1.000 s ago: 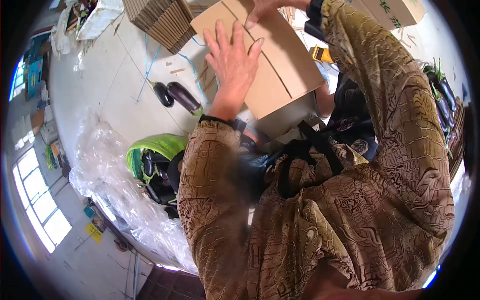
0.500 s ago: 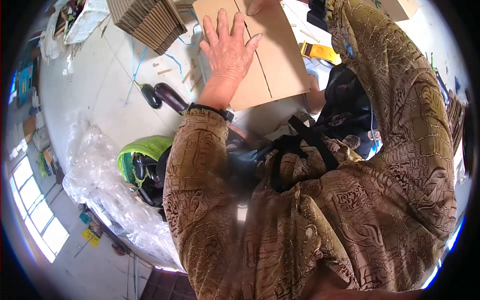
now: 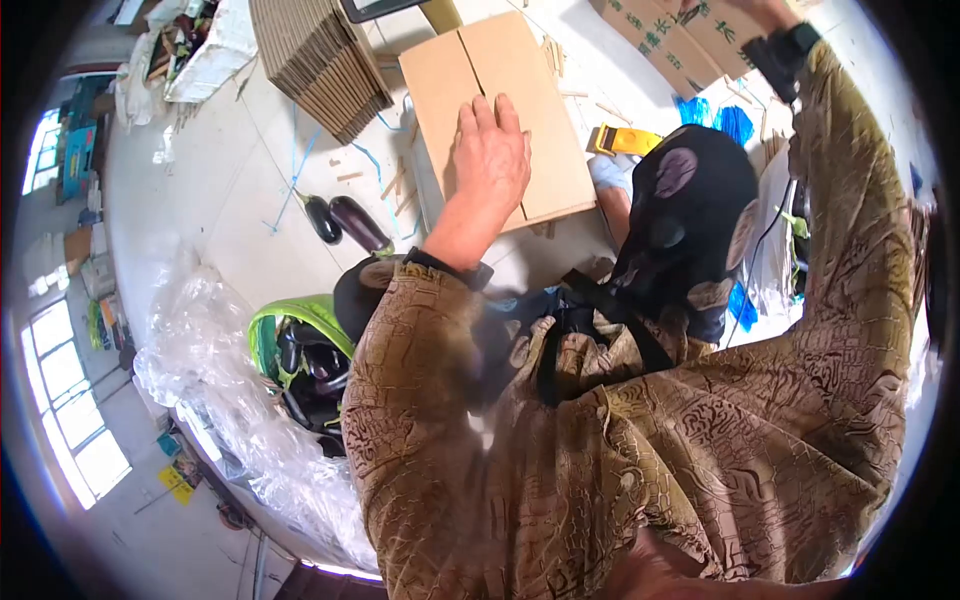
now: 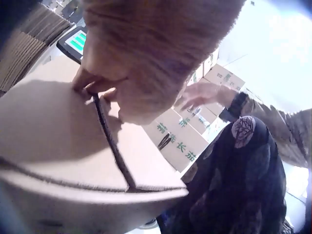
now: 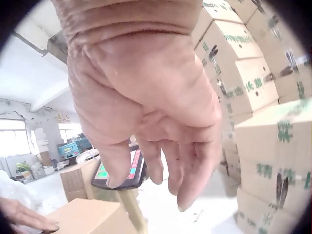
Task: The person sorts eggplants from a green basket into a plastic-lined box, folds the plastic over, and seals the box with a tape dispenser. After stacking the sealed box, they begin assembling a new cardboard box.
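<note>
A closed cardboard box (image 3: 558, 150) with a seam down its top stands in front of me. My left hand (image 3: 490, 155) rests on that top, its fingers lying across the seam (image 4: 109, 139). Away to the right, my right hand (image 3: 765, 14) is raised near the stacked printed cartons (image 3: 668, 42). In the right wrist view this right hand (image 5: 146, 92) hangs with loosely bent fingers and holds nothing. A yellow tape dispenser (image 3: 628, 140) lies on the floor just right of the box.
Flattened cardboard (image 3: 318, 62) is stacked at the back left, with a scale display (image 5: 130, 170) beside it. Two eggplants (image 3: 358, 222) lie on the floor. A green-rimmed container (image 3: 315, 308) of eggplants and clear plastic sheeting (image 3: 215, 370) are at the left.
My right hand has left the box and moved away to the right, toward the printed cartons. My left hand has shifted nearer along the box top and stays on it.
</note>
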### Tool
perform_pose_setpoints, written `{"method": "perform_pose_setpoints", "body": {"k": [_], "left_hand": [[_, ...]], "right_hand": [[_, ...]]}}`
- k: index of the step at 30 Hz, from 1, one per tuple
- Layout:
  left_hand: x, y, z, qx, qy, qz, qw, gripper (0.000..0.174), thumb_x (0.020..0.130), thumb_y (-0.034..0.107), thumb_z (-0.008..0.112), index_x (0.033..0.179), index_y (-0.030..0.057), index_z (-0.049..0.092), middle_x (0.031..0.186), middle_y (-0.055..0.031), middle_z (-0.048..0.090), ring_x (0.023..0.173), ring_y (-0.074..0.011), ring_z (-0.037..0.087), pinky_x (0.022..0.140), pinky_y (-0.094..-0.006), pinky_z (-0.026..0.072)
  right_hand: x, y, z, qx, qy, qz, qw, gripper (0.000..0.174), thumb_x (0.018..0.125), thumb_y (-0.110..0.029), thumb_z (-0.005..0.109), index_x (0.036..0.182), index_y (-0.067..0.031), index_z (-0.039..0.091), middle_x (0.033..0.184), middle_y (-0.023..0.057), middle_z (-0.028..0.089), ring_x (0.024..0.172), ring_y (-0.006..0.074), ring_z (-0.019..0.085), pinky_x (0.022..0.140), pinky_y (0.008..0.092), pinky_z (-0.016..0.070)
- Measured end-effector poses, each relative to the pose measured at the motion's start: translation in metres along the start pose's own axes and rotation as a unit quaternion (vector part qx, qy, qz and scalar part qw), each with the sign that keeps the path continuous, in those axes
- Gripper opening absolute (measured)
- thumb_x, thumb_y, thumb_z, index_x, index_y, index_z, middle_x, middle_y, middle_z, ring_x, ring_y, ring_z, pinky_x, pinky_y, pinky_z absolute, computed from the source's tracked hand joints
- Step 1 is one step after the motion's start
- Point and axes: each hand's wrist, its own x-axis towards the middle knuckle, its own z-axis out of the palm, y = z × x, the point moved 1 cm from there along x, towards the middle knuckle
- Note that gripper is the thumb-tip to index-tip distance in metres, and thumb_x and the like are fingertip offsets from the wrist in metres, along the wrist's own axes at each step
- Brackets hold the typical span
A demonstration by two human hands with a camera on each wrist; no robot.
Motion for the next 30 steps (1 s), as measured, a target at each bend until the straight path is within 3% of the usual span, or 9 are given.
{"method": "perform_pose_setpoints", "body": {"k": [3,5,6,8,13,17,23,25,30], "left_hand": [[0.018,0.003,-0.031,-0.038,-0.094,0.009,0.995,0.056,0.084,0.025,0.069,0.127,-0.0060,0.050,0.121,-0.0296,0.051,0.117,-0.0436,0.050,0.094,-0.0464,0.0471],[0.025,0.000,-0.046,-0.057,-0.171,0.013,0.984,0.051,0.083,0.021,0.070,0.122,-0.0066,0.052,0.115,-0.0296,0.053,0.113,-0.0444,0.052,0.093,-0.0467,0.0480],[0.026,-0.004,-0.048,-0.069,-0.184,0.035,0.980,0.053,0.083,0.020,0.069,0.125,-0.0076,0.049,0.114,-0.0300,0.053,0.109,-0.0468,0.054,0.092,-0.0492,0.0478],[0.032,-0.010,-0.054,-0.081,-0.196,0.059,0.976,0.056,0.084,0.018,0.068,0.128,-0.0086,0.046,0.113,-0.0304,0.053,0.106,-0.0492,0.055,0.090,-0.0517,0.0477],[0.056,-0.028,-0.080,-0.082,-0.353,0.100,0.927,0.056,0.080,0.016,0.070,0.130,0.0002,0.050,0.111,-0.0268,0.051,0.107,-0.0450,0.056,0.092,-0.0485,0.0463],[0.062,-0.049,-0.073,-0.091,-0.313,0.166,0.931,0.055,0.080,0.019,0.071,0.130,0.0037,0.052,0.112,-0.0229,0.051,0.110,-0.0418,0.053,0.094,-0.0460,0.0448],[0.078,-0.093,-0.031,-0.280,-0.235,0.052,0.929,0.068,0.080,0.032,0.075,0.137,0.0063,0.048,0.123,-0.0184,0.049,0.122,-0.0367,0.046,0.102,-0.0443,0.0396],[0.090,-0.099,-0.021,-0.170,0.017,0.044,0.984,0.083,0.080,0.044,0.073,0.145,0.0048,0.038,0.135,-0.0192,0.047,0.130,-0.0353,0.041,0.109,-0.0478,0.0320],[0.113,-0.117,0.009,-0.156,-0.042,0.109,0.981,0.095,0.078,0.056,0.070,0.147,0.0018,0.033,0.138,-0.0184,0.046,0.131,-0.0341,0.040,0.110,-0.0482,0.0280]], "right_hand": [[-0.015,-0.029,0.040,0.030,-0.004,0.087,0.996,0.062,0.091,-0.034,0.068,0.143,-0.0089,0.046,0.133,0.0152,0.057,0.120,0.0285,0.057,0.102,0.0392,0.0463],[0.039,0.022,0.085,0.028,0.056,-0.020,0.998,0.074,0.074,-0.051,0.078,0.132,-0.0108,0.057,0.137,0.0181,0.053,0.122,0.0344,0.056,0.092,0.0428,0.0537],[0.048,0.012,0.091,-0.012,0.015,-0.041,0.999,0.087,0.075,-0.059,0.075,0.142,-0.0109,0.047,0.140,0.0188,0.050,0.128,0.0369,0.050,0.102,0.0449,0.0470],[0.067,-0.006,0.112,-0.079,0.061,-0.077,0.992,0.098,0.071,-0.061,0.076,0.145,-0.0083,0.040,0.142,0.0226,0.045,0.131,0.0386,0.045,0.110,0.0445,0.0385],[0.120,-0.036,0.156,-0.065,0.086,-0.093,0.990,0.117,0.054,-0.059,0.086,0.147,-0.0090,0.035,0.138,0.0225,0.043,0.126,0.0426,0.044,0.105,0.0486,0.0428],[0.139,-0.041,0.165,-0.031,0.050,-0.040,0.997,0.115,0.052,-0.058,0.087,0.144,-0.0094,0.037,0.129,0.0204,0.045,0.121,0.0433,0.046,0.099,0.0513,0.0455],[0.130,-0.045,0.164,-0.011,0.067,-0.044,0.997,0.107,0.055,-0.053,0.089,0.140,-0.0082,0.042,0.124,0.0201,0.045,0.123,0.0401,0.045,0.103,0.0473,0.0433],[0.133,-0.036,0.171,0.014,0.082,-0.067,0.994,0.106,0.057,-0.054,0.088,0.141,-0.0090,0.042,0.121,0.0194,0.045,0.121,0.0401,0.045,0.103,0.0469,0.0431],[0.126,-0.033,0.170,0.010,0.078,-0.073,0.994,0.099,0.064,-0.051,0.086,0.141,-0.0099,0.040,0.121,0.0188,0.044,0.119,0.0393,0.046,0.103,0.0476,0.0429]]}}
